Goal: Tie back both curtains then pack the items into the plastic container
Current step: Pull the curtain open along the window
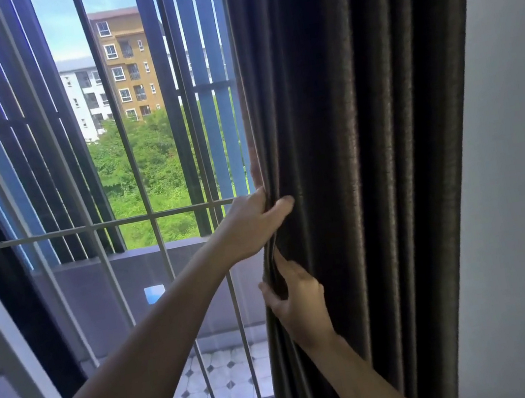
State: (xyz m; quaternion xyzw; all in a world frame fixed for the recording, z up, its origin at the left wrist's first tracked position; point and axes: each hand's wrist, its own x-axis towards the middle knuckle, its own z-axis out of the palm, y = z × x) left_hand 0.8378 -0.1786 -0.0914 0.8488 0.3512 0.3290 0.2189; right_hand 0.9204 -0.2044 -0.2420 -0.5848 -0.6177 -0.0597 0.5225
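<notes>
A dark brown curtain (367,146) hangs in thick folds on the right side of the window, gathered toward the wall. My left hand (251,225) grips its left edge at mid height, thumb in front of the fabric and fingers behind. Just below, my right hand (298,304) holds the same edge, fingers tucked into the folds. No tie-back, second curtain or plastic container is in view.
White window bars (153,217) run across the glass to the left of the curtain. A dark window frame (6,276) stands at the far left. A plain grey wall (523,190) borders the curtain on the right. Outside lie a tiled balcony floor (228,374) and buildings.
</notes>
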